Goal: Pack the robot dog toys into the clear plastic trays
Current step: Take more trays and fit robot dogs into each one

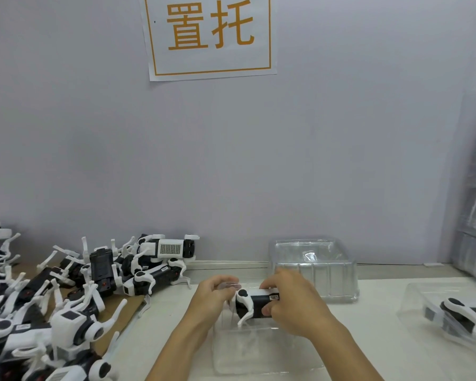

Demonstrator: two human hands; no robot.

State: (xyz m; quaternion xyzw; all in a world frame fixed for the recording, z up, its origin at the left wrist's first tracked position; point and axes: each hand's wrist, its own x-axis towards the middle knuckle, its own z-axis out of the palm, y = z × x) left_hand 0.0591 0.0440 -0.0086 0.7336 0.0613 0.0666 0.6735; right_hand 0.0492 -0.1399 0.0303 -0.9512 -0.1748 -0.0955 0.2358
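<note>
Over the clear plastic tray at the front of the worktop, both hands hold 1 robot dog toy — the right hand has its grip curled round the black body, while the left hand pinches the head end. Judging by this, the seating step is in hand — next the toy likely needs lowering and lining up with the tray's moulded hollow.

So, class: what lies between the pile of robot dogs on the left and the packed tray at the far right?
In the head view, both hands, left and right, hold one robot dog over a clear tray between the pile and the packed tray.
</note>
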